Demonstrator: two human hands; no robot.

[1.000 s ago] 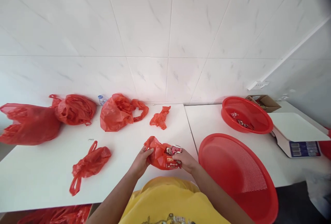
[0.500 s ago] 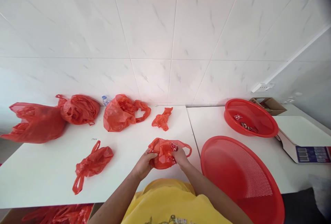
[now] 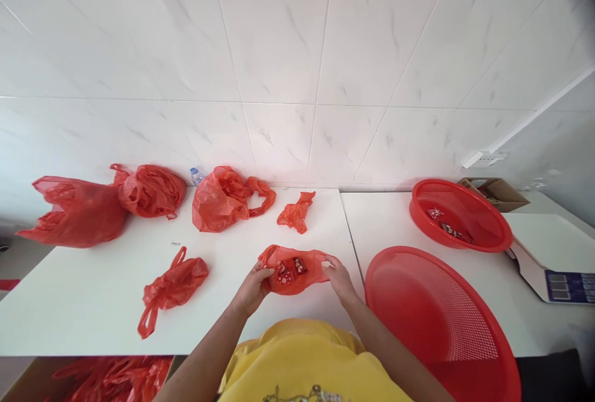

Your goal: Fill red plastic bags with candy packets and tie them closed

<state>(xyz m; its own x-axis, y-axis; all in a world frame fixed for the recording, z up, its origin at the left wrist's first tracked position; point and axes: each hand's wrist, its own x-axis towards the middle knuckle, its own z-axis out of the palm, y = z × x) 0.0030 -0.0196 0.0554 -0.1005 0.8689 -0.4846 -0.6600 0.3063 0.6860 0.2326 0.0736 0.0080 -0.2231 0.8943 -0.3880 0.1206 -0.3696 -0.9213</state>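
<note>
Between my two hands a thin red plastic bag (image 3: 274, 254) is stretched wide, its mouth facing up. Several small dark-red wrapped packets (image 3: 292, 269) lie inside it. My left hand (image 3: 255, 284) pinches the bag's left side, thumb over the rim. On the opposite side, my right hand (image 3: 338, 275) grips the edge near the handle end. A small crumpled red bag (image 3: 296, 212) lies just beyond, and a knotted, filled red bag (image 3: 174, 283) rests to the left on the white table (image 3: 237, 321).
Larger red bags (image 3: 81, 213) stand along the wall at left, near a clear bottle (image 3: 196, 175). At right are a big red basket (image 3: 409, 303), a smaller red basket (image 3: 421, 219) with several packets, a cardboard box (image 3: 509, 196) and a white scale (image 3: 543, 241). An open box of red bags (image 3: 116, 380) sits below.
My right hand has come out of the bag and moved right to its edge. The packets it held now lie in the bag, which is spread wider. The view has shifted slightly.
</note>
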